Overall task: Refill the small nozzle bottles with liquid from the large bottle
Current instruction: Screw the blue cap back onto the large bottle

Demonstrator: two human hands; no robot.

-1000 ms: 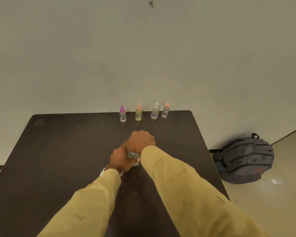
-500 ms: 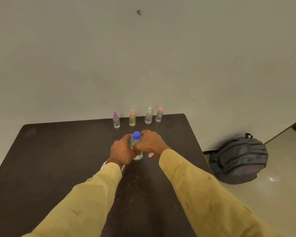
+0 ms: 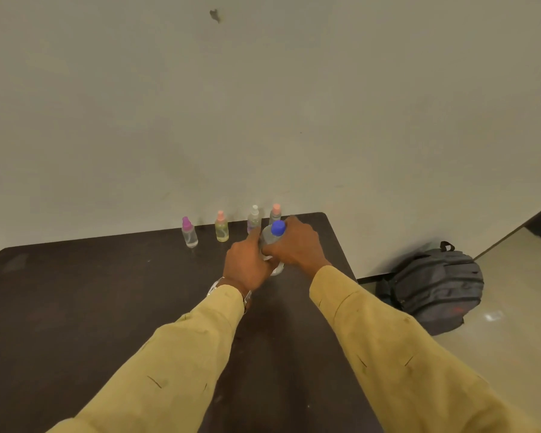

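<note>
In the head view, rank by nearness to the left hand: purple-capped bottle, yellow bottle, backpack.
From the left hand:
1. Yellow bottle, just beyond it, slightly left.
2. Purple-capped bottle, further left along the table's back edge.
3. Backpack, on the floor, far right.

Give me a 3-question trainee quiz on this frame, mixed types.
1. True or false: the big bottle has its blue cap on.
2. How many small bottles stand along the table edge by the wall? A) two B) three C) four
3. What lies on the floor right of the table?

Key
1. True. The left hand and right hand both grip the bottle's body; the cap sits on top.
2. C: purple-capped, yellow, white-capped, and one with a pink cap behind the big bottle.
3. A backpack.
</note>
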